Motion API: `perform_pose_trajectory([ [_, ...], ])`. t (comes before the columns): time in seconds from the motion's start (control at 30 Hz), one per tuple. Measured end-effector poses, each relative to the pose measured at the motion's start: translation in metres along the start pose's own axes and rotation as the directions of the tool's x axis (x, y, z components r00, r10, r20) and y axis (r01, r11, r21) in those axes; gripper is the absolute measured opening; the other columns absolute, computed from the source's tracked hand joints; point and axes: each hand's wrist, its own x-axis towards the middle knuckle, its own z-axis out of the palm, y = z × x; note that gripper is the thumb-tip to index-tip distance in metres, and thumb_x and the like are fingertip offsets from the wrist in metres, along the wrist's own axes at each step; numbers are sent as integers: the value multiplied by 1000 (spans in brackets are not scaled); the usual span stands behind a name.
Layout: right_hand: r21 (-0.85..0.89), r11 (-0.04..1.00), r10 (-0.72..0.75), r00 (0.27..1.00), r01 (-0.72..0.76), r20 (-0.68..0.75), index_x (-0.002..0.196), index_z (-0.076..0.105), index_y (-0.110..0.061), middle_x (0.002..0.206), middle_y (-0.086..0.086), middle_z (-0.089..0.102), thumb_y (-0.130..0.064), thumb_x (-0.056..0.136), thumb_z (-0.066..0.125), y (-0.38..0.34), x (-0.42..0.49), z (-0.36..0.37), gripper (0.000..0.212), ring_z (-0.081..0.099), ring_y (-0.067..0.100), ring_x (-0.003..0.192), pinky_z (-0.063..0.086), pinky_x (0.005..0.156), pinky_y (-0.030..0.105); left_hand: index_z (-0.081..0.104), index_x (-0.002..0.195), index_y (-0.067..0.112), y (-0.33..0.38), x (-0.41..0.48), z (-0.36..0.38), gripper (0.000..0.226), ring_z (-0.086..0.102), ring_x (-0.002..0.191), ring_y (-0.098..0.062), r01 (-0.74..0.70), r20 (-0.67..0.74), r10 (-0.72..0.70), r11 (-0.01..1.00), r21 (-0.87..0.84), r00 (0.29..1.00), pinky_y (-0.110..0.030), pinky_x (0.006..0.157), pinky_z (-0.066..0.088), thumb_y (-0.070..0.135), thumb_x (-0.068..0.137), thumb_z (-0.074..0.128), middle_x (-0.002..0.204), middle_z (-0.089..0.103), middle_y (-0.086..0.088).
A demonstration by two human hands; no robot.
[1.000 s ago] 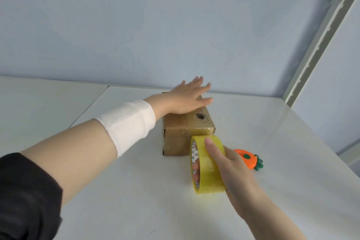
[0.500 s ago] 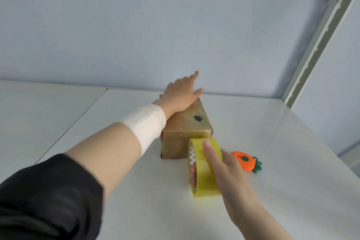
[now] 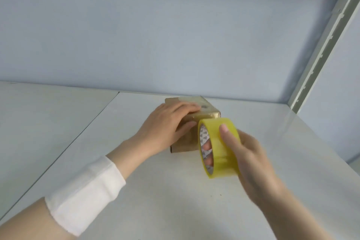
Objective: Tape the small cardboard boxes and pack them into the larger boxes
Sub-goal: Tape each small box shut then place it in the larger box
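Note:
A small brown cardboard box (image 3: 206, 109) stands on the white table (image 3: 175, 200), its top glossy with tape. My left hand (image 3: 167, 124) lies over the box's near top edge, fingers across the top and thumb down the front face. My right hand (image 3: 245, 154) grips a yellow tape roll (image 3: 218, 146) just in front of the box's right corner, fingers through the core and thumb on the outer rim. A strip of tape appears to run from the roll onto the box top. No larger box is in view.
A pale blue wall (image 3: 175, 45) rises right behind the box. A grey metal shelf upright (image 3: 321, 48) slants at the right, with a shelf beam overhead. A seam (image 3: 83, 132) splits the table into two panels.
My left hand drew back from the box's far end to its near edge. My right hand lifted the tape roll higher, level with the box top. The orange carrot toy is hidden now.

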Motion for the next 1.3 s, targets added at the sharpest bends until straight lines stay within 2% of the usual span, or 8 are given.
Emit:
perform_pose_trajectory([
  [0.1,65,997,-43,999,41,27,66,75,-16,57,4,67,-47,73,55,-36,13,-1,37,60,15,43,47,41,20,62,118,24,3,18,-21,29,56,108,-10,46,-102,-50,998,-38,993,-15,80,33,35,94,49,118,62,10],
  [0.2,64,998,-12,998,8,62,61,74,-9,63,7,70,-46,77,57,-64,36,-4,45,64,18,49,54,48,28,62,109,33,5,41,-33,25,56,100,-10,189,-57,-190,982,-22,980,-23,69,31,41,95,43,109,63,14],
  [0.37,90,996,13,988,-27,153,97,66,0,85,8,74,-39,82,58,-78,68,-9,43,69,22,72,58,64,31,61,103,35,-5,73,-22,27,56,97,-20,399,63,-402,915,51,913,-28,68,30,43,97,35,105,65,8],
  [0.57,-40,974,-209,949,224,235,99,68,-11,100,5,73,-33,85,58,-56,96,-4,28,68,19,95,53,75,22,64,99,31,-37,96,-13,30,54,90,-24,510,110,-511,859,38,852,-29,69,32,43,95,36,105,65,0],
  [0.73,-238,920,-287,949,310,129,91,64,-2,82,-1,71,-31,95,47,-43,124,20,34,67,13,87,50,78,21,62,79,25,-62,118,-3,32,57,91,-26,600,212,-581,800,-32,786,-30,72,38,43,94,40,93,63,-2],
  [0.93,-124,920,-370,928,373,44,80,60,-4,60,0,68,-43,89,46,-28,110,17,43,64,10,59,49,58,16,42,53,20,-82,129,6,45,56,106,-35,646,239,-606,750,-146,758,-39,87,43,36,94,45,105,64,-19],
  [1.13,-121,929,-356,934,350,-29,66,62,-14,55,-1,66,-46,86,45,-21,103,20,41,62,6,57,47,59,10,37,50,18,-87,131,10,49,55,107,-38,641,234,-600,746,-179,765,-42,91,43,37,94,46,104,60,-20],
  [1.3,-99,953,-302,933,287,-194,59,65,-25,46,0,61,-60,76,48,17,65,18,43,56,4,47,45,51,10,58,70,22,-92,132,13,35,59,99,-28,625,261,-578,764,-161,773,-39,93,45,42,94,42,92,64,-5],
])
